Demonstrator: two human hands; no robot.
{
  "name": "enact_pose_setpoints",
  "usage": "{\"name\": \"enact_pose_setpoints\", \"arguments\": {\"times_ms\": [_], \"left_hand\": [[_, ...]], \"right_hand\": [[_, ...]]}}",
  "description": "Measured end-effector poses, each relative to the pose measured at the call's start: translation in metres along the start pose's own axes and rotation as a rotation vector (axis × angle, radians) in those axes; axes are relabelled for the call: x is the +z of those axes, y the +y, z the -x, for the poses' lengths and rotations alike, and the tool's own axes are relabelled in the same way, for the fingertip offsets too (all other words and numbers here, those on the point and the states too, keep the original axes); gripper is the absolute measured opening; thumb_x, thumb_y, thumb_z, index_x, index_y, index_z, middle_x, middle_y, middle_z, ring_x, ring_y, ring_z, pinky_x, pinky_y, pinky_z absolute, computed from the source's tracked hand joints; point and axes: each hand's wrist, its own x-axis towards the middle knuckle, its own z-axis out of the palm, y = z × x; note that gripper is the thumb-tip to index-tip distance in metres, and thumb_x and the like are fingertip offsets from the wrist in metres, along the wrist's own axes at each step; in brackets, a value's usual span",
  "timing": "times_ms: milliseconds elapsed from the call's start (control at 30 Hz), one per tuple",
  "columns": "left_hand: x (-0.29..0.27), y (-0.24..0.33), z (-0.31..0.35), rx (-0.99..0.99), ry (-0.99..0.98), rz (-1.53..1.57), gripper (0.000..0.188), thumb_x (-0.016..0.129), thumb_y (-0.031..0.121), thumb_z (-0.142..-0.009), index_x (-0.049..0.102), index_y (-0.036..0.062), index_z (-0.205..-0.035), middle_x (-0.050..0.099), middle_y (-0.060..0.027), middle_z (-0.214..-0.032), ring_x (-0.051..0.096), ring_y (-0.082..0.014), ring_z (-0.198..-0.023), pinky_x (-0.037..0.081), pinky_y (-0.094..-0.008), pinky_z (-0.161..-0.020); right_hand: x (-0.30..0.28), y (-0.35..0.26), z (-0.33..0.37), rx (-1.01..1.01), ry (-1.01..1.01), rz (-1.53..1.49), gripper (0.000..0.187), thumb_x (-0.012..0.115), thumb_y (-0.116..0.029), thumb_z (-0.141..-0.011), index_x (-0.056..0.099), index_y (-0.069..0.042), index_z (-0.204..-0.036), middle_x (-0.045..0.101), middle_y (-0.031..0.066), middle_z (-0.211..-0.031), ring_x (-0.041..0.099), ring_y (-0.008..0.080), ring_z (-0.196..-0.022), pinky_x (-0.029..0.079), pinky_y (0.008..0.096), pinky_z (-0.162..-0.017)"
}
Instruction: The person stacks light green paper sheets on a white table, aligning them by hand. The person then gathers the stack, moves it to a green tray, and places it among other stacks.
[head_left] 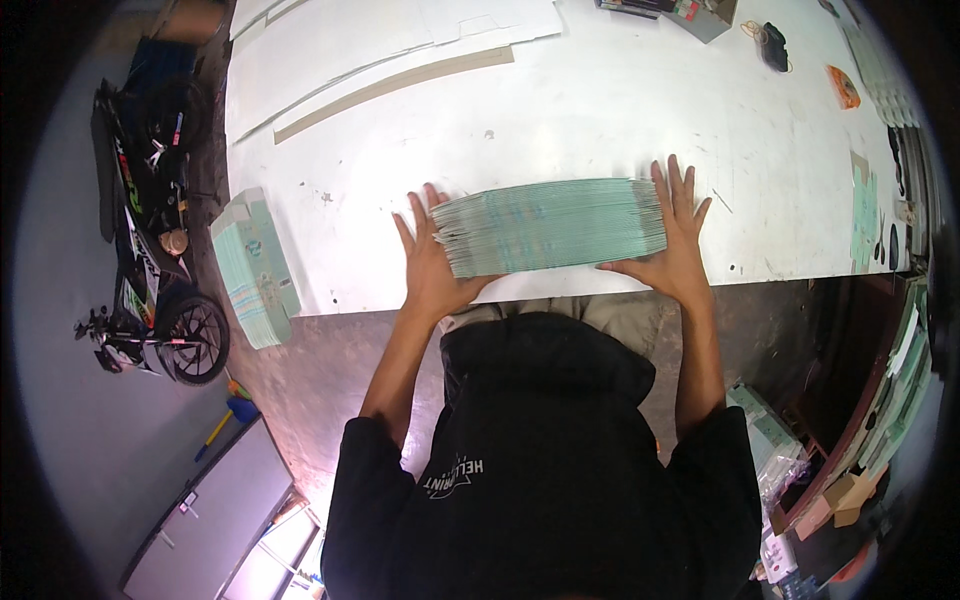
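Note:
A long row of thin mint-green folded card pieces (550, 225), packed tightly together, lies near the front edge of the white table (400, 150). At its left end is my left hand (432, 262), fingers spread and thumb along the near side. My right hand (678, 240) flanks the right end the same way, its fingers splayed and pointing away from me, its thumb against the near edge. Both hands touch the row, which sits between them. The parts of the palms facing the row are hidden.
Another mint-green stack (252, 270) stands at the table's left edge. White sheets (400, 40) and a brown card strip (390, 95) lie at the far left. A black object (773, 47) and an orange item (843, 87) are far right. A motorcycle (150, 240) is parked left.

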Motion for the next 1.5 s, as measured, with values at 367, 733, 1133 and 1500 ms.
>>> {"name": "enact_pose_setpoints", "arguments": {"times_ms": [367,733,1133,1500], "left_hand": [[0.002,0.022,-0.028,0.039,-0.11,0.001,0.122,0.072,0.089,-0.07,0.045,0.0141,-0.162,0.019,-0.0272,-0.174,-0.006,-0.0517,-0.161,-0.015,-0.075,-0.121],[-0.003,0.01,-0.03,0.11,0.026,-0.162,0.149,0.073,0.095,-0.058,0.028,0.0056,-0.168,0.0,-0.0371,-0.172,-0.014,-0.0531,-0.16,-0.016,-0.0742,-0.119],[0.025,0.005,-0.026,0.173,-0.042,-0.351,0.133,0.07,0.076,-0.077,0.021,-0.0114,-0.163,0.008,-0.0382,-0.171,0.0,-0.0572,-0.16,-0.004,-0.0809,-0.118],[0.006,-0.011,-0.027,0.1,0.016,-0.273,0.14,0.071,0.089,-0.07,0.027,-0.0051,-0.164,0.004,-0.0345,-0.173,-0.003,-0.0545,-0.16,-0.011,-0.0793,-0.118]], "right_hand": [[0.009,-0.008,0.01,-0.059,0.017,0.028,0.16,0.091,-0.078,-0.052,0.007,-0.014,-0.172,0.002,0.0238,-0.177,0.0,0.049,-0.162,-0.002,0.0806,-0.12],[-0.008,0.009,0.0,0.046,-0.035,0.079,0.172,0.092,-0.08,-0.046,0.0,-0.003,-0.17,-0.001,0.0297,-0.175,-0.004,0.0501,-0.162,0.0,0.0793,-0.12],[0.01,-0.001,-0.001,0.015,-0.009,-0.239,0.167,0.101,-0.059,-0.051,-0.001,-0.003,-0.17,0.001,0.0281,-0.176,0.008,0.0476,-0.162,0.012,0.0643,-0.129],[0.022,-0.012,0.031,-0.021,0.025,-0.775,0.157,0.104,-0.037,-0.053,0.005,-0.001,-0.17,0.007,0.0259,-0.177,0.013,0.0385,-0.164,0.016,0.0488,-0.131]]}}
